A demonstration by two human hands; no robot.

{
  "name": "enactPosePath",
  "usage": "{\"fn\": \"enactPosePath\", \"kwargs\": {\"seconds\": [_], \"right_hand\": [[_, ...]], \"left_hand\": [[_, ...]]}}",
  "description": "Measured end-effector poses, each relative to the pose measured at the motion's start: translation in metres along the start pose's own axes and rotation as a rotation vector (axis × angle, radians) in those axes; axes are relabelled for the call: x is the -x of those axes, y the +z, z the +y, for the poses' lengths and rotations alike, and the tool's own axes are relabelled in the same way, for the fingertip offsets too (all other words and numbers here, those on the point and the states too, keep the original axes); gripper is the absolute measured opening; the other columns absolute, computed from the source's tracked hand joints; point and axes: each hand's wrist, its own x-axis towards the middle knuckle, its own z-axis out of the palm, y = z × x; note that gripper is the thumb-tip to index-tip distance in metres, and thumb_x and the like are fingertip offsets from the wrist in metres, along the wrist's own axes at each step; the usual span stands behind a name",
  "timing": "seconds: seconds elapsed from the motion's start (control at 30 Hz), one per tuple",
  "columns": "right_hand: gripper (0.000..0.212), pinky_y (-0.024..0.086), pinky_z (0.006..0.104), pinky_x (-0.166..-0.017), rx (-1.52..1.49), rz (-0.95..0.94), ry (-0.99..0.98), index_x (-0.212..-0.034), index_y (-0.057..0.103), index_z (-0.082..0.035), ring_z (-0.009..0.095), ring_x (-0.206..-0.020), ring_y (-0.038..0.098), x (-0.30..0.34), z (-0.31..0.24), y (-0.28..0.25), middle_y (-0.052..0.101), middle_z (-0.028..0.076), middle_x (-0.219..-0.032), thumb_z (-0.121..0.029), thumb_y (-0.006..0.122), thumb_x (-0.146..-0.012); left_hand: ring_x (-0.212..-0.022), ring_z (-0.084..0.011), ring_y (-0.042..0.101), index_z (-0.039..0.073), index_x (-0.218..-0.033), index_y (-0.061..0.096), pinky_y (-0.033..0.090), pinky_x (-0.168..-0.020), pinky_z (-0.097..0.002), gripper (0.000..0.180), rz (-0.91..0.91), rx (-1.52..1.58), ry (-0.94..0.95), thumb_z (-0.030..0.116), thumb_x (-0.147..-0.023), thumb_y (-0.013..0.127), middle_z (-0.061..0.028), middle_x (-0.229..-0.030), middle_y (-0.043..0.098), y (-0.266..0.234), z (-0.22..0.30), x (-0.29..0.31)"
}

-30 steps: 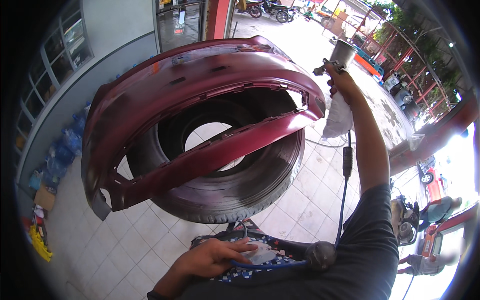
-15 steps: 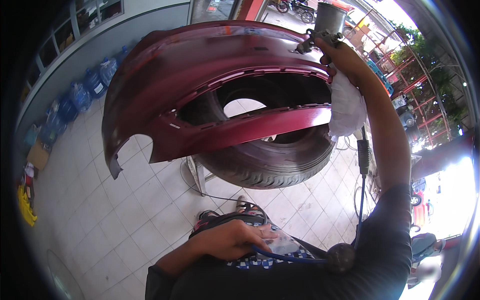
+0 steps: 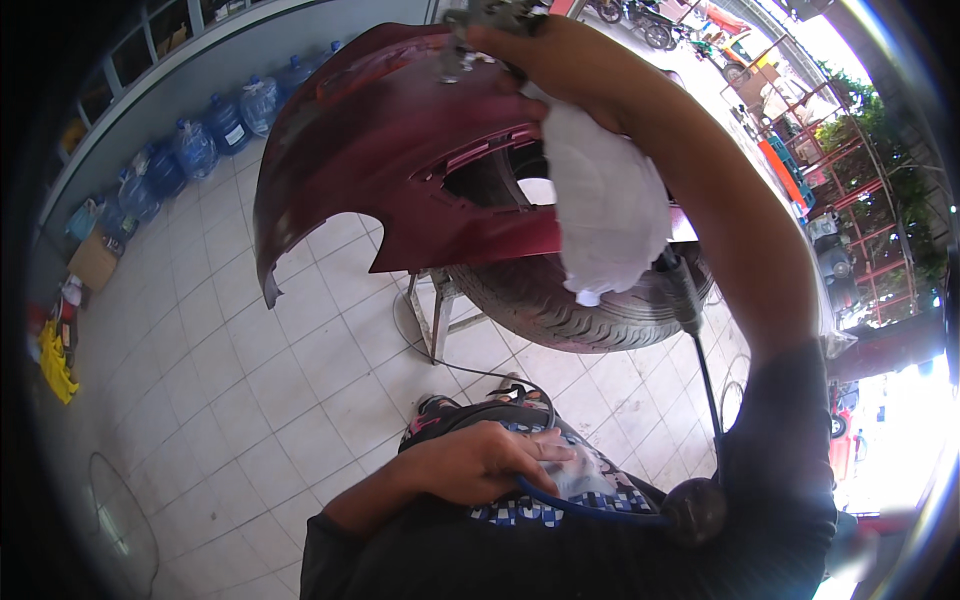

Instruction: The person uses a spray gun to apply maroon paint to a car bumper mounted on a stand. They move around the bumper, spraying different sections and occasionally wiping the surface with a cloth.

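A dark red car bumper cover (image 3: 330, 150) lies over a tire (image 3: 530, 310) in front of me. My right hand (image 3: 545, 55) is raised over the bumper's upper edge, closed round a metal spray gun (image 3: 495, 18). The gun's upper part is cut off by the picture's edge. White cloth (image 3: 605, 195) hangs below that hand, covering part of the bumper and tire. Below the cloth runs a hose with a dark coupling (image 3: 680, 290). Close to my waist, my left hand (image 3: 485, 462) is closed on the blue air hose (image 3: 590, 515).
A metal stand (image 3: 437, 315) shows beneath the tire. Several blue water jugs (image 3: 228, 125) line the left wall, with a cardboard box (image 3: 93, 260) and a yellow bag (image 3: 55, 360) nearer. A thin hose (image 3: 480, 370) crosses the tiled floor by my feet. Motorcycles (image 3: 655, 30) stand far right.
My right hand has swept left across the bumper with the spray gun and cloth. The view has shifted, so the bumper sits farther right and higher. My left hand keeps its hold.
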Motion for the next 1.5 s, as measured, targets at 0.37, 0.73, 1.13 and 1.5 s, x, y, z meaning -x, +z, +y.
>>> {"fn": "enactPosePath", "kwargs": {"seconds": [0.37,0.73,1.13,1.5], "right_hand": [[0.052,0.046,0.0281,-0.049,0.13,0.2,0.024,-0.11,0.066,-0.005,0.01,-0.053,0.053,-0.009,0.057,-0.098,0.063,0.004,-0.08,-0.055,0.066,-0.095],[0.063,0.055,0.0371,-0.048,0.023,0.382,0.276,-0.115,0.062,0.003,0.016,-0.054,0.059,0.034,0.208,-0.307,0.065,0.012,-0.084,-0.055,0.07,-0.092],[0.054,0.052,0.0363,-0.052,0.019,0.567,0.413,-0.108,0.066,-0.002,0.017,-0.055,0.058,0.076,0.402,-0.47,0.063,0.008,-0.079,-0.055,0.062,-0.096],[0.043,0.048,0.0397,-0.048,-0.208,0.726,0.577,-0.096,0.066,-0.002,0.02,-0.05,0.055,0.112,0.567,-0.549,0.058,0.007,-0.067,-0.045,0.067,-0.097]], "left_hand": [[-0.144,-0.0409,0.042,0.015,-0.117,0.076,0.025,-0.124,-0.0463,0.062,0.054,-0.07,-0.078,-0.018,-0.07,0.054,-0.0161,-0.146,0.056,0.006,0.006,-0.008],[-0.144,-0.0389,0.042,0.018,-0.119,0.076,0.037,-0.118,-0.0417,0.059,-0.025,-0.176,-0.187,-0.015,-0.072,0.058,-0.0108,-0.152,0.052,0.003,0.007,-0.109],[-0.142,-0.0333,0.045,0.019,-0.122,0.073,0.053,-0.094,-0.0371,0.051,-0.06,-0.276,-0.321,-0.007,-0.079,0.06,-0.0058,-0.15,0.055,0.011,-0.015,-0.237],[-0.142,-0.0329,0.047,0.012,-0.127,0.07,0.05,-0.1,-0.0361,0.054,0.054,-0.129,-0.366,-0.01,-0.079,0.062,-0.0092,-0.148,0.057,0.028,-0.035,-0.29]]}}
